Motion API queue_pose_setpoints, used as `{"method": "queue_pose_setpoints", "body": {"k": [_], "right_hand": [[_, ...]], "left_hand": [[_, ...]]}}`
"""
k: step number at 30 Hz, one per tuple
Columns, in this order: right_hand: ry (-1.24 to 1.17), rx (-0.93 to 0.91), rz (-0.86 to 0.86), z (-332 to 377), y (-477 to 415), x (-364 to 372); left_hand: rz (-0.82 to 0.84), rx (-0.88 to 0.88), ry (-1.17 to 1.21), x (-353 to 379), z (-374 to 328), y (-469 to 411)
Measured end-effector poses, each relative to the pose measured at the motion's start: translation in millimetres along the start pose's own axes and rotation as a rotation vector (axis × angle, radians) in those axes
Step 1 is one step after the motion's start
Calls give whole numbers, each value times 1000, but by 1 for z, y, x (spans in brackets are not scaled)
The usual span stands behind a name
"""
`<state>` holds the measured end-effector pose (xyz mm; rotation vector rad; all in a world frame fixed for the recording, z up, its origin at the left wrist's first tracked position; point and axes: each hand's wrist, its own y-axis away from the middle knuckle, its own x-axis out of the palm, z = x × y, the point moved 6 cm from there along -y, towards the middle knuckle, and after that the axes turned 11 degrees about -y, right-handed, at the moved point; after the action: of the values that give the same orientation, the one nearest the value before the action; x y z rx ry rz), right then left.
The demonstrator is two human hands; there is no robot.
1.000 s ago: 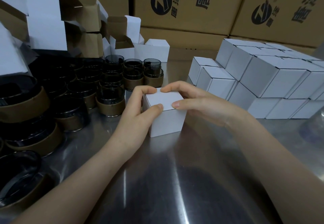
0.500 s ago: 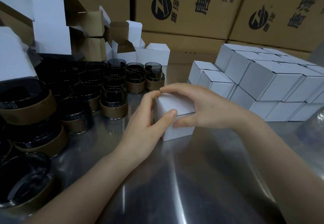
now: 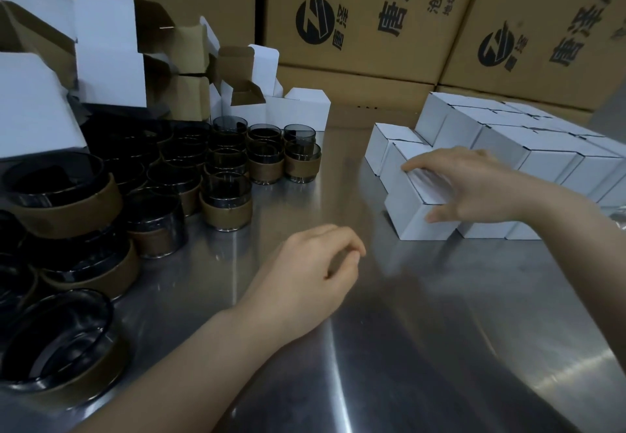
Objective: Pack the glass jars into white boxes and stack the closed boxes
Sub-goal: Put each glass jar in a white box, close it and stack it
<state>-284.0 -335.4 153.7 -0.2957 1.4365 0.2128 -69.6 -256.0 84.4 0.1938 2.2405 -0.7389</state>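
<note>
left hand (image 3: 315,263) had let go and hung loosely curled, empty, while the right hand (image 3: 474,185) alone, clamped over the top, had swept the closed white box (image 3: 413,219) out against the near end of the stack (image 3: 542,148), so this one looked nearly done. the box sat upright under the right palm, lid up, a corner toward the left hand; near-cubic, no clear long axis
</note>
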Motion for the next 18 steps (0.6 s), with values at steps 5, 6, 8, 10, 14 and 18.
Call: {"method": "queue_pose_setpoints", "body": {"k": [5,6,8,10,14,18], "right_hand": [[110,81,43,-11,-4,-2],[127,97,49,-13,-5,-2],[153,127,62,-15,-6,-2],[163,139,67,-18,-6,-2],[208,163,95,-12,-8,0],[135,86,27,17,-15,2]], "left_hand": [[53,57,-16,4,-9,3],[61,66,-25,4,-11,4],[74,82,-38,5,-13,5],[82,91,-55,5,-16,6],[112,117,-86,6,-21,8],[137,173,-88,7,-30,12]]}}
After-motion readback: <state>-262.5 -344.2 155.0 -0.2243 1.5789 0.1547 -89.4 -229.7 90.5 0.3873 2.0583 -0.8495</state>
